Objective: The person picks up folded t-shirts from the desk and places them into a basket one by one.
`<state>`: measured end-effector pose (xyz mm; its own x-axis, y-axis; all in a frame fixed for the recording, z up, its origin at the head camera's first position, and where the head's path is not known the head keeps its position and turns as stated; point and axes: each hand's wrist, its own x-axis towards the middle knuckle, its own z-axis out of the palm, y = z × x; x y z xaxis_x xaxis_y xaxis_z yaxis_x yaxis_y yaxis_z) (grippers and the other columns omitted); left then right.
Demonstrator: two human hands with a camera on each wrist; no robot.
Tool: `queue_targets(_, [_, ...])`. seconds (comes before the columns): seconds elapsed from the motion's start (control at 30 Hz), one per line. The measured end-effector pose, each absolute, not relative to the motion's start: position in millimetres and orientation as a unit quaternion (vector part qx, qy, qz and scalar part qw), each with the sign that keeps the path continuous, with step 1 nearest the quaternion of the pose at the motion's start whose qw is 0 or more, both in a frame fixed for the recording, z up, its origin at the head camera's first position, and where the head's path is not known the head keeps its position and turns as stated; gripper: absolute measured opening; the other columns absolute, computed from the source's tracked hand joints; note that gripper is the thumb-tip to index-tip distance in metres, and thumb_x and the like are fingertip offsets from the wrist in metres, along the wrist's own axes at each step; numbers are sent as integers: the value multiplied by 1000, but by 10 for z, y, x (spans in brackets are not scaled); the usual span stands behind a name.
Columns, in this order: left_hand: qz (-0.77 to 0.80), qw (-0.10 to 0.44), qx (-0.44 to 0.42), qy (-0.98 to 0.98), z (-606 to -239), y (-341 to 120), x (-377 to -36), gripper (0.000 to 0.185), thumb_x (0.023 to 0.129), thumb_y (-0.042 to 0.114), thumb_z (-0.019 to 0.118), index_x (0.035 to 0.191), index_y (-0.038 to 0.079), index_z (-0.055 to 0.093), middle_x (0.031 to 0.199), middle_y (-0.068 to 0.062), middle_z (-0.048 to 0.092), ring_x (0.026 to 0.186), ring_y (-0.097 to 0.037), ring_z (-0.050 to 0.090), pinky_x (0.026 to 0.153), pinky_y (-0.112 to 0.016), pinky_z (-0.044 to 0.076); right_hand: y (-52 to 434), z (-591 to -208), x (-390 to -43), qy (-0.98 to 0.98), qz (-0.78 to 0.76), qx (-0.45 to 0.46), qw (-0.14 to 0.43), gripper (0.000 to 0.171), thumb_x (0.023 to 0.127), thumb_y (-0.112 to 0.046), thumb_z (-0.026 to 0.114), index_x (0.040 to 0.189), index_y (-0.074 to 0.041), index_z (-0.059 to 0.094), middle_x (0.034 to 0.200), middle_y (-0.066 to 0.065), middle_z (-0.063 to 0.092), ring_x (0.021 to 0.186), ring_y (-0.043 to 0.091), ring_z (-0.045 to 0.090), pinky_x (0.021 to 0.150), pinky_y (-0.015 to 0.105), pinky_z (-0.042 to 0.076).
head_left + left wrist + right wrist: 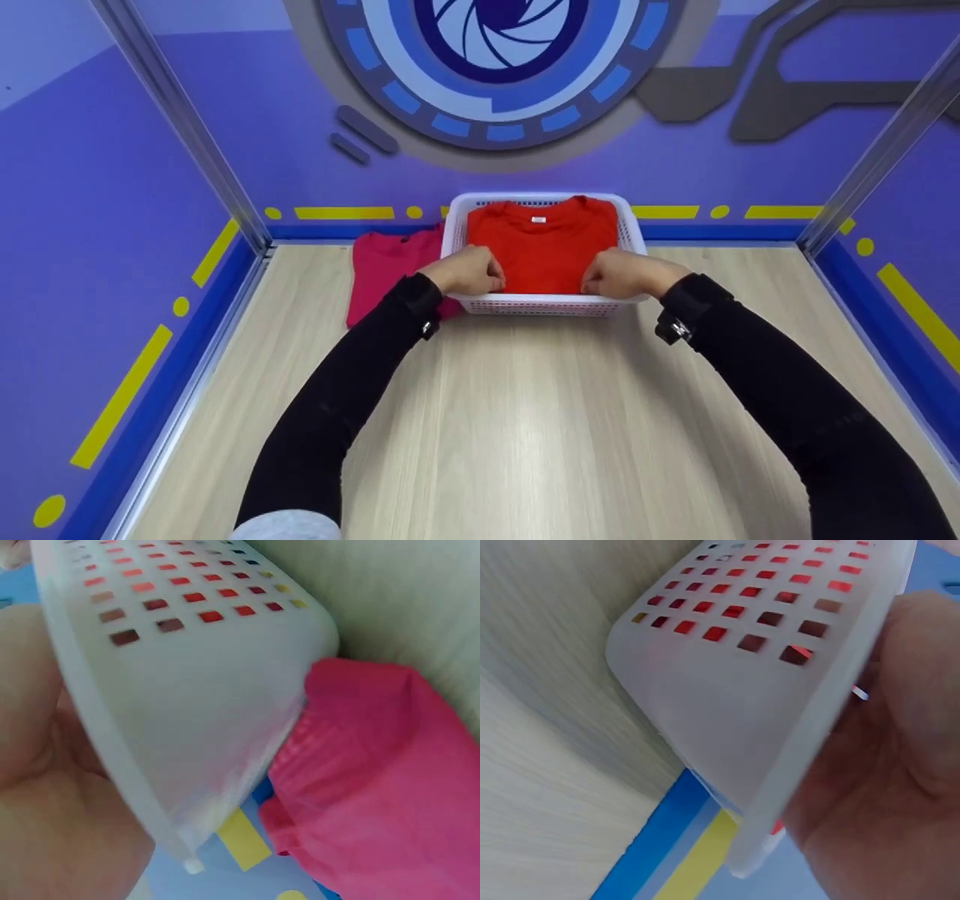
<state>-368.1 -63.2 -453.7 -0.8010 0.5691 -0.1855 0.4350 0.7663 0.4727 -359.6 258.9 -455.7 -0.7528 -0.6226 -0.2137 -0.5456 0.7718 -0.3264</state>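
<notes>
A folded red shirt (544,247) lies in a white perforated basket (547,304) at the back of the wooden table. My left hand (469,271) reaches over the basket's near rim and grips the shirt's near left corner with curled fingers. My right hand (622,274) grips the near right corner the same way. In the left wrist view my left hand's palm (52,802) lies against the basket's wall (195,690). In the right wrist view my right hand's palm (885,765) lies over the basket's rim (727,705). The fingertips are hidden in both wrist views.
A folded pink shirt (382,266) lies flat on the table against the basket's left side, also visible beside the basket as pink shirt cloth (375,780). Purple walls with yellow and blue stripes and metal posts (247,225) close in the table on three sides.
</notes>
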Motion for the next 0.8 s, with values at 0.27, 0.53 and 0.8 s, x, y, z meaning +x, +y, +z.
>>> queue_targets(0.27, [308, 19, 276, 910, -4529, -756, -3335, 25, 110, 20, 62, 114, 8, 85, 93, -4, 76, 86, -16, 67, 90, -34, 61, 2563, -4430, -3228, 926, -207, -313, 39, 18, 108, -17, 68, 101, -12, 84, 84, 2, 72, 74, 16, 61, 79, 35, 57])
queue_targets(0.53, [343, -25, 311, 886, -4680, -1159, -3013, 20, 104, 16, 65, 95, 11, 82, 78, 0, 70, 73, -12, 62, 70, -28, 54, 2622, -4612, -2662, 900, -247, -358, 13, 13, 105, -12, 72, 102, -14, 85, 91, -3, 79, 79, 9, 65, 78, 32, 62])
queue_targets(0.8, [240, -34, 197, 950, -5023, -1543, -2971, 22, 104, 16, 67, 112, 6, 85, 102, -6, 83, 98, -23, 76, 93, -42, 64, 2766, -5222, -2535, 900, -260, -347, 49, 15, 102, -3, 70, 101, -7, 84, 90, -2, 79, 81, 4, 65, 79, 30, 62])
